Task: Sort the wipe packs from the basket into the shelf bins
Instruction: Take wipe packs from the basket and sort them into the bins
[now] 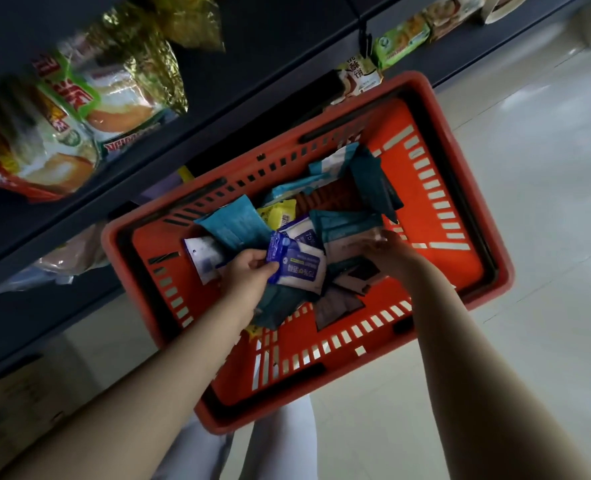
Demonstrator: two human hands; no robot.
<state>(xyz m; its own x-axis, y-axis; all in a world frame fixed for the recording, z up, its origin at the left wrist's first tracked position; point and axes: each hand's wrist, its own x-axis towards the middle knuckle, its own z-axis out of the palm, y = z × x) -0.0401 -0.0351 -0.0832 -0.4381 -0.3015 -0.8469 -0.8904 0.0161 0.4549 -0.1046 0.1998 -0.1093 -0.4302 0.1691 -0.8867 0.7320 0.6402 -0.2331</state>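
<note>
Currently left hand fingers pinch blue wipe pack; right hand fingers spread.

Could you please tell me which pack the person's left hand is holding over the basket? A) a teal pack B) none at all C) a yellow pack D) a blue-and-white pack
D: the left hand grips a blue-and-white wipe pack above the orange basket, its thumb pressed on the pack's edge.

Both forearms fwd; L hand in pinch on blue pack; R hand blurred, fingers prob. relaxed.
</note>
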